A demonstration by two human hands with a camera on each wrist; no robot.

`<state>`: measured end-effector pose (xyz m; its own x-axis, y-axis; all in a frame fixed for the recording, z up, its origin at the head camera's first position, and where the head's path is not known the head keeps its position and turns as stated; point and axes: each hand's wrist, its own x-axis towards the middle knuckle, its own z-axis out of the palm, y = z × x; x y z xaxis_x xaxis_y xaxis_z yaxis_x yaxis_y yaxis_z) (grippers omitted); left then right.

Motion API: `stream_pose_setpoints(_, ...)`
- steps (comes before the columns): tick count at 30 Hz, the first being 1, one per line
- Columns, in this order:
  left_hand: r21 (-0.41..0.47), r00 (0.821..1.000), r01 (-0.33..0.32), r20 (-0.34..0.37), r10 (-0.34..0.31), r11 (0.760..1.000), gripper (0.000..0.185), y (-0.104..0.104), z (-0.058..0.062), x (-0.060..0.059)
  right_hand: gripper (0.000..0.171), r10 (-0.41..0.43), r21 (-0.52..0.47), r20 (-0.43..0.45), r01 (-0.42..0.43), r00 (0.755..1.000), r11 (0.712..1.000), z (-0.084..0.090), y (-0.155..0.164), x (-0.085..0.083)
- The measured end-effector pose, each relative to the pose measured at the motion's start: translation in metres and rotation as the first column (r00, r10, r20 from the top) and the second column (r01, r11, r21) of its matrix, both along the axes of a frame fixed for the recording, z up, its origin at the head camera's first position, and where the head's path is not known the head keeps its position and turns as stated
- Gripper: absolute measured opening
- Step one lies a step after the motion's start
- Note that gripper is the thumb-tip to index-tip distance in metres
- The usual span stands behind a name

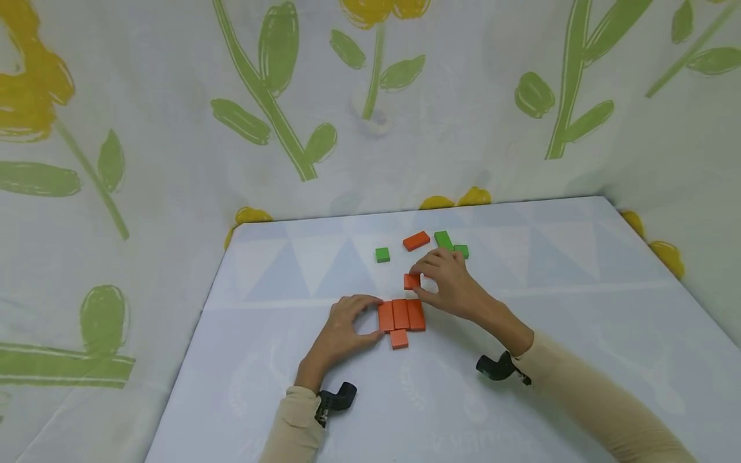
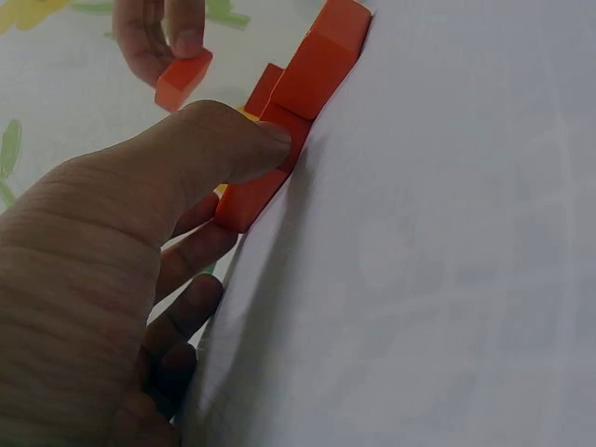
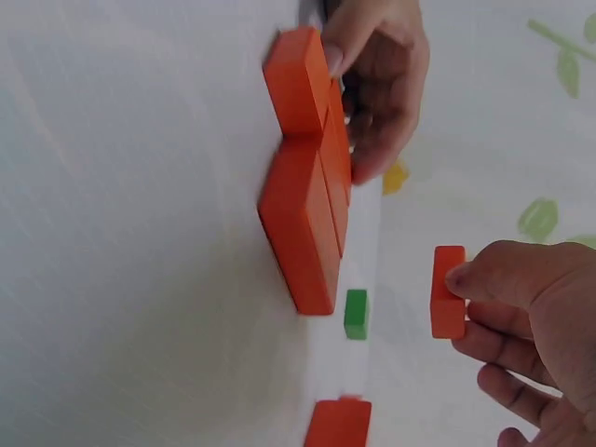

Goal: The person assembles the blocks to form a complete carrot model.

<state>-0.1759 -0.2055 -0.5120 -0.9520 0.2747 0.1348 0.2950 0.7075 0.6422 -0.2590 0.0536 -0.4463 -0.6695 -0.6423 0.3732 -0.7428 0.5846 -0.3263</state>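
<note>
Three oblong orange-red blocks (image 1: 401, 315) lie side by side on the table, with a small square orange-red block (image 1: 399, 339) touching their near ends. My left hand (image 1: 341, 329) holds the leftmost oblong block, thumb at its near end and fingertips at its far end. Just beyond the row, my right hand (image 1: 450, 283) pinches another small orange-red block (image 1: 411, 281) between thumb and fingers. In the right wrist view this pinched block (image 3: 448, 291) is held up, apart from the row. The left wrist view shows the left thumb (image 2: 251, 140) pressing against the blocks.
Farther back lie a small green block (image 1: 383, 255), an orange-red oblong block (image 1: 416, 241), a green oblong block (image 1: 443, 240) and another small green block (image 1: 461, 251), partly behind the right hand. The pale patterned table (image 1: 260, 360) meets a flower-printed cloth (image 1: 173, 161) at its back edge.
</note>
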Motion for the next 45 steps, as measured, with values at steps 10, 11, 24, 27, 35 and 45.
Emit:
stream_pose_setpoints(10,0.01,1.0,0.003,-0.017,-0.003,1.0,0.055,-0.001,-0.004,-0.001,0.026,0.131,-0.037,-0.066,-0.134,0.989,0.99,-0.018,0.014,0.045)
stream_pose_setpoints(11,0.008,1.0,0.002,-0.02,-0.002,1.0,0.055,-0.001,-0.004,-0.001,0.027,0.139,-0.037,-0.077,-0.142,0.987,0.989,-0.021,0.015,0.048)
stream_pose_setpoints(24,0.011,1.0,0.01,-0.027,-0.01,1.0,0.055,-0.003,-0.003,-0.001,0.03,0.197,-0.038,-0.138,-0.204,0.971,0.978,-0.041,0.017,0.065)
stream_pose_setpoints(27,0.018,0.999,0.02,-0.032,-0.02,1.0,0.055,-0.003,-0.004,-0.002,0.029,0.193,-0.034,-0.134,-0.199,0.972,0.979,-0.043,0.015,0.065)
stream_pose_setpoints(35,0.029,0.999,0.019,-0.035,-0.018,0.999,0.055,-0.002,-0.002,-0.002,0.028,0.199,-0.037,-0.121,-0.205,0.972,0.978,-0.045,0.013,0.063)
stream_pose_setpoints(45,0.019,1.0,0.011,-0.029,-0.011,1.0,0.055,-0.001,-0.002,-0.001,0.026,0.189,-0.042,-0.071,-0.192,0.979,0.98,-0.05,0.013,0.063)
